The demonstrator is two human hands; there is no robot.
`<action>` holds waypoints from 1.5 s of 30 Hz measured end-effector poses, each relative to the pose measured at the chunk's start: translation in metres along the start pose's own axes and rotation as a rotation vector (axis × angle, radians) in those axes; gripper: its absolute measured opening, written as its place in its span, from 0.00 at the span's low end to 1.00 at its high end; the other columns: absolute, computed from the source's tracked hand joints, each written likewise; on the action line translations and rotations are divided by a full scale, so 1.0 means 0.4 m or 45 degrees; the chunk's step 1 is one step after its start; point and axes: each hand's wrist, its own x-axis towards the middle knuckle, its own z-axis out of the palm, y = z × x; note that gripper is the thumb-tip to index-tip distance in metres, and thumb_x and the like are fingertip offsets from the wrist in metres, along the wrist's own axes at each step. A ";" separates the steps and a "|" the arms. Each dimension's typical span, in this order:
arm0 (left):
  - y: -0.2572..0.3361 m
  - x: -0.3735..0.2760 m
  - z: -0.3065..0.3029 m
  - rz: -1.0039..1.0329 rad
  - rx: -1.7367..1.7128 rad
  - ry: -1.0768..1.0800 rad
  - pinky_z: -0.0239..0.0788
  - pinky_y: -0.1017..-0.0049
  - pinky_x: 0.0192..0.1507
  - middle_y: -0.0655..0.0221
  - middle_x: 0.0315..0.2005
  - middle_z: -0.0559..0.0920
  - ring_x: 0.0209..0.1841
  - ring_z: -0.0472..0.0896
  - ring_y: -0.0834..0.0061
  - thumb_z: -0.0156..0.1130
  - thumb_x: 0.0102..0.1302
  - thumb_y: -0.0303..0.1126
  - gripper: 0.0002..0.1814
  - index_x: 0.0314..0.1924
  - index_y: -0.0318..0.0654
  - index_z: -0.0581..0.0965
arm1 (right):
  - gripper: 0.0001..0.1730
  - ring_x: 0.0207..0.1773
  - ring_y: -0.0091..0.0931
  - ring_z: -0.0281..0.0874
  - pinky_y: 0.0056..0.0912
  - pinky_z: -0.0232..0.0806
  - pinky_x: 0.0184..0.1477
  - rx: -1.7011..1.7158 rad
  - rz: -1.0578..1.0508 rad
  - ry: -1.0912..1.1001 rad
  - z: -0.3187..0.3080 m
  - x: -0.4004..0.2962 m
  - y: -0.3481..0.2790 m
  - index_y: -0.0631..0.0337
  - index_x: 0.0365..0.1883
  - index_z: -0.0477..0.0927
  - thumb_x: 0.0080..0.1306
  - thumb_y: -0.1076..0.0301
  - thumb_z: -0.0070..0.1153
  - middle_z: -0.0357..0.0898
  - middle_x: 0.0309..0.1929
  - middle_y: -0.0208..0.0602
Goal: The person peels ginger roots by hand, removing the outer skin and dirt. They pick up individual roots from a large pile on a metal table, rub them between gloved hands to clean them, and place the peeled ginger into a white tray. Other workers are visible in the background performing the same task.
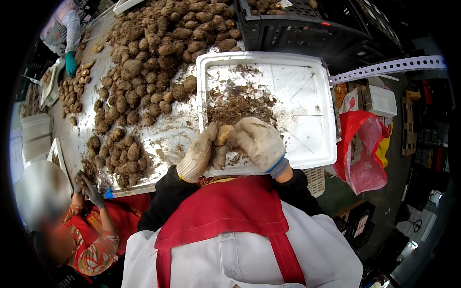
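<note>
A brown root tuber, likely a taro corm (224, 134), sits between my two gloved hands above the near edge of a shallow white plastic tray (309, 140). My left hand (201, 153), in a soiled knit work glove, grips it from the left. From the right, my right hand (257, 142) closes over its other side in a like glove with a blue cuff edge. Dry brown root fibres and peelings (241, 106) are strewn over the tray's left half. Whether a tool is hidden in my right hand, I cannot tell.
Left of the tray, a large heap of hairy taro corms (144, 72) covers the metal table (169, 131). A black plastic crate (306, 32) stands behind. Co-workers are at lower left and upper left, the latter with a teal glove (70, 64). A red plastic bag (363, 144) lies right.
</note>
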 end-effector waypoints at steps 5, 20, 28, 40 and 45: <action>0.021 -0.009 0.020 -0.162 -0.368 0.000 0.63 0.82 0.16 0.73 0.21 0.77 0.16 0.73 0.80 0.40 0.81 0.59 0.28 0.49 0.44 0.77 | 0.15 0.46 0.39 0.84 0.40 0.77 0.46 0.369 0.177 0.190 -0.022 -0.001 -0.046 0.62 0.43 0.83 0.70 0.58 0.58 0.82 0.45 0.44; 0.020 -0.010 0.048 -0.174 -0.013 0.308 0.51 0.82 0.12 0.81 0.17 0.69 0.12 0.61 0.84 0.47 0.79 0.56 0.20 0.35 0.51 0.71 | 0.09 0.50 0.39 0.80 0.40 0.75 0.50 0.004 -0.112 0.182 0.056 0.038 -0.038 0.61 0.42 0.83 0.67 0.69 0.55 0.82 0.50 0.38; 0.024 -0.014 0.046 -0.156 -0.117 0.137 0.52 0.82 0.11 0.80 0.19 0.70 0.11 0.60 0.85 0.48 0.80 0.55 0.19 0.40 0.49 0.72 | 0.13 0.48 0.40 0.82 0.39 0.73 0.52 0.256 0.183 0.261 0.100 0.041 -0.010 0.63 0.47 0.82 0.73 0.66 0.49 0.84 0.46 0.46; 0.024 -0.012 0.032 -0.171 -0.472 -0.086 0.53 0.82 0.10 0.77 0.16 0.69 0.10 0.61 0.83 0.46 0.79 0.59 0.23 0.45 0.48 0.75 | 0.22 0.52 0.31 0.82 0.32 0.72 0.56 0.677 0.264 0.074 0.017 0.036 -0.024 0.64 0.62 0.78 0.73 0.66 0.48 0.81 0.51 0.43; 0.043 -0.018 0.060 -0.115 -0.097 0.194 0.55 0.80 0.11 0.76 0.16 0.71 0.10 0.64 0.80 0.45 0.80 0.58 0.25 0.43 0.44 0.76 | 0.23 0.53 0.43 0.81 0.39 0.74 0.54 0.528 0.236 -0.234 0.032 0.042 -0.022 0.63 0.60 0.77 0.71 0.60 0.54 0.79 0.53 0.49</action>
